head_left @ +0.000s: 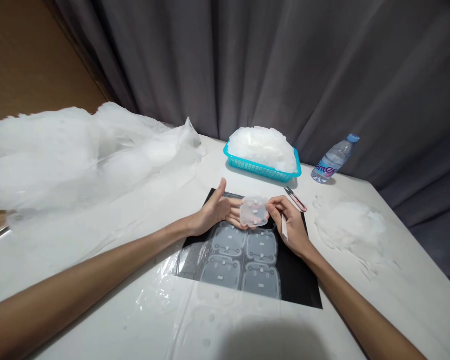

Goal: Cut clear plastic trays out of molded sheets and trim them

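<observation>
A small translucent plastic piece (254, 211) with rounded corners and small white spots is up above the black mat. My right hand (289, 222) pinches its right edge between thumb and fingers. A thin white strip (284, 227) also shows against that hand; how it is held I cannot make out. My left hand (219, 210) is open, palm up, thumb raised and fingers stretched behind the piece, close to or touching it. Below lies a clear plastic sheet (243, 262) with several similar rounded shapes, partly over the black mat (300, 280).
A turquoise basket (262, 170) heaped with white translucent pieces stands at the back. Right of it are a water bottle (332, 162) and thread snips (296, 200). White scraps (354, 230) lie at right, and a large pile of plastic sheeting (78, 155) covers the left.
</observation>
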A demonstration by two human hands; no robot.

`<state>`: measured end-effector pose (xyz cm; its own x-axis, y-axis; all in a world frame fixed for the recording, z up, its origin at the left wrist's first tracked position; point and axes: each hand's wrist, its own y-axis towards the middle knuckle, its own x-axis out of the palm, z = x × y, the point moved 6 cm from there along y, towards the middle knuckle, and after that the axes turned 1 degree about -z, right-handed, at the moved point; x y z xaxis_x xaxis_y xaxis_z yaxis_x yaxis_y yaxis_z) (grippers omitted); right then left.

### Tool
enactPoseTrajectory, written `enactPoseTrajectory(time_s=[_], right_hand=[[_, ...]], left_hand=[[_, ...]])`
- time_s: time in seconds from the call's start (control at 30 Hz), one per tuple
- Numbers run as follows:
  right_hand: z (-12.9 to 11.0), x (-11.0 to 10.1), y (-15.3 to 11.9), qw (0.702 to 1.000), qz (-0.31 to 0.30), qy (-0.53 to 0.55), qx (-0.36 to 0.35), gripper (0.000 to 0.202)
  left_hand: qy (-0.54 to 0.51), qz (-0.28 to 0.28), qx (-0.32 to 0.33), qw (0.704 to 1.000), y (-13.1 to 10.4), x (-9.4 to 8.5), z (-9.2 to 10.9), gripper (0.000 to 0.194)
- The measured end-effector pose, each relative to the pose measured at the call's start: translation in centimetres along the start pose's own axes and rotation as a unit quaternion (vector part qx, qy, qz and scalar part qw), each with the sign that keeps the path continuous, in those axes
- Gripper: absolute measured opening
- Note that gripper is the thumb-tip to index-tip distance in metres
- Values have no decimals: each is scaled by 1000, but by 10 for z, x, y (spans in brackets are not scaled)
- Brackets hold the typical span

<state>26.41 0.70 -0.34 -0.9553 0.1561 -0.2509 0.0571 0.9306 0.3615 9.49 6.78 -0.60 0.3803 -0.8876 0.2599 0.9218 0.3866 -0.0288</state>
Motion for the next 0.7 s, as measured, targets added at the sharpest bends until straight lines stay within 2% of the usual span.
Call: enactPoseTrajectory(time_s=[0.13,0.2,0.33,0.43,0.57,0.7], right_hand=[[-2,1,0,1000,-3,-1,4,20],[-4,1,-1,1000,-11,-3,10,20],[-9,0,-4,998,-44,-43,-13,29],[-11,-1,-6,996,-55,-60,-36,36],[-8,-1,-6,999,-37,-20,-10,25],[-16,7,-10,996,-26,-77,-35,16]], left_hand=[[87,59,16,994,-3,2,5,58],[115,96,31,988,-4,2,7,43],[132,150,67,977,-6,0,11,39],[132,156,62,977,-8,-1,9,38],[158,155,62,973,-10,-3,7,37],[187,141,64,970,-10,0,8,35]])
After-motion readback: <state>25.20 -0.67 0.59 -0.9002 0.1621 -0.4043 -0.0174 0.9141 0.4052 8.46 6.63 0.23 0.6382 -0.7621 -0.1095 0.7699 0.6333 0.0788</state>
